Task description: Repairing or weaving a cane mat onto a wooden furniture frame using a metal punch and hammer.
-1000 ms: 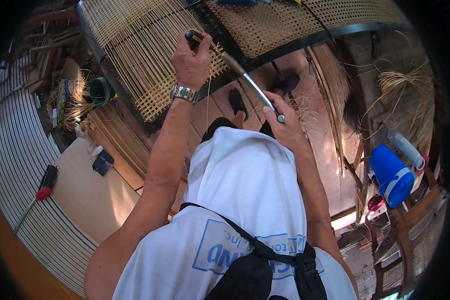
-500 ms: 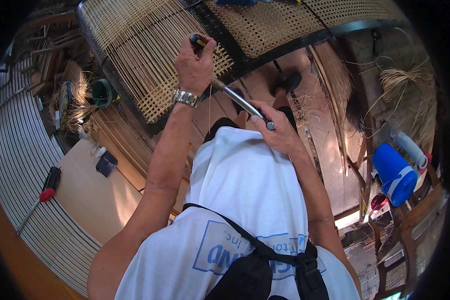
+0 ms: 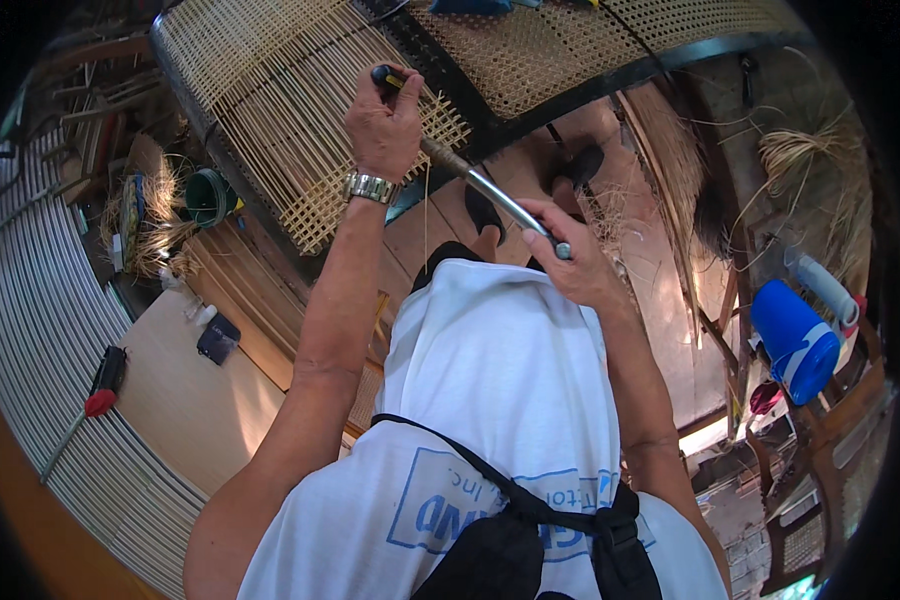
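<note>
My left hand (image 3: pixel 385 135), with a metal watch at the wrist, is closed around a black-and-yellow tool handle (image 3: pixel 388 78). The working end of that tool is hidden below the hand. Under it lies a half-woven cane panel (image 3: pixel 300 110) in a dark frame, with open strands in the middle and tighter weave along its near edge. My right hand (image 3: pixel 575 262) is closed on the near end of a silver metal rod (image 3: pixel 505 203). The rod slants up leftward to a brownish far part beside my left hand. A thin loose strand (image 3: pixel 427 215) hangs below the left wrist.
A finished cane panel (image 3: pixel 540 65) adjoins at the upper right. A blue bucket (image 3: pixel 792 335) stands at the right, below a bundle of cane strands (image 3: pixel 805 155). To the left are a green pail (image 3: pixel 208 197), a pale board (image 3: pixel 185 375) and ridged sheeting (image 3: pixel 45 330).
My right hand has shifted a little to the right, drawing the metal rod with it. My left hand has moved slightly up and left, still gripping the tool handle.
</note>
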### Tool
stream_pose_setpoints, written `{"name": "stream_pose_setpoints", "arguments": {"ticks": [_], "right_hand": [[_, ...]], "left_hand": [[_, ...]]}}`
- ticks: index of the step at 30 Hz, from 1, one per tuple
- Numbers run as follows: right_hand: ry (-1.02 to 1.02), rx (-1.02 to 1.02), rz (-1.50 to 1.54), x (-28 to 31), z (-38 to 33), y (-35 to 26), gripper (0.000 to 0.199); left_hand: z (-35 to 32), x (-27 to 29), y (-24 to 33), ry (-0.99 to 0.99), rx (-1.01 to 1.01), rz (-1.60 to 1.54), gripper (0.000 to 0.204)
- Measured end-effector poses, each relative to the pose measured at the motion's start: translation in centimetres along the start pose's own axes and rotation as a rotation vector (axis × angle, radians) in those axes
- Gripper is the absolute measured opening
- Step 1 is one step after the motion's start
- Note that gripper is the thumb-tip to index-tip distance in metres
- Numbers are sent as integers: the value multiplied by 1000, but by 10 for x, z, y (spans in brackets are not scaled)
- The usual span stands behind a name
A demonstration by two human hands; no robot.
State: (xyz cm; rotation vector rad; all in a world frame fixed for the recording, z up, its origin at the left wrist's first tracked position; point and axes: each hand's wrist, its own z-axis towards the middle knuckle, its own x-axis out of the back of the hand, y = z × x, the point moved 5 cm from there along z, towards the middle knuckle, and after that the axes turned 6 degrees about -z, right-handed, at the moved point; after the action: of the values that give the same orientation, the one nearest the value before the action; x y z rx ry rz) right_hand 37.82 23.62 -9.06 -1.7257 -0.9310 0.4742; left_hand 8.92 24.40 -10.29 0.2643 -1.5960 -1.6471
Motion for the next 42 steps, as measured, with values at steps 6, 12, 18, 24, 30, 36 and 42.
{"name": "stream_pose_setpoints", "arguments": {"ticks": [6, 12, 18, 24, 30, 36, 42], "right_hand": [[-98, -26, -60, -14, 27, 5, 39], [-71, -93, -62, -9, 0, 4, 40], [-25, -90, -2, -5, -24, 11, 40], [-136, -86, -78, -3, -3, 9, 39], [-62, 12, -68, -7, 7, 4, 38], [152, -81, -45, -4, 2, 22, 39], [-12, -29, -46, -11, -14, 4, 39]], "left_hand": [[-1, -6, 0, -35, 5, 20, 25], [-1, 5, 11, -29, 18, -25, 22], [-15, 2, 15, -88, 19, -18, 23], [-15, -6, 29, -109, 29, 1, 21], [-14, -5, 15, -112, 28, 43, 21], [-19, -8, 20, -129, 46, -51, 20], [-28, -9, 14, -158, 48, -31, 20]]}}
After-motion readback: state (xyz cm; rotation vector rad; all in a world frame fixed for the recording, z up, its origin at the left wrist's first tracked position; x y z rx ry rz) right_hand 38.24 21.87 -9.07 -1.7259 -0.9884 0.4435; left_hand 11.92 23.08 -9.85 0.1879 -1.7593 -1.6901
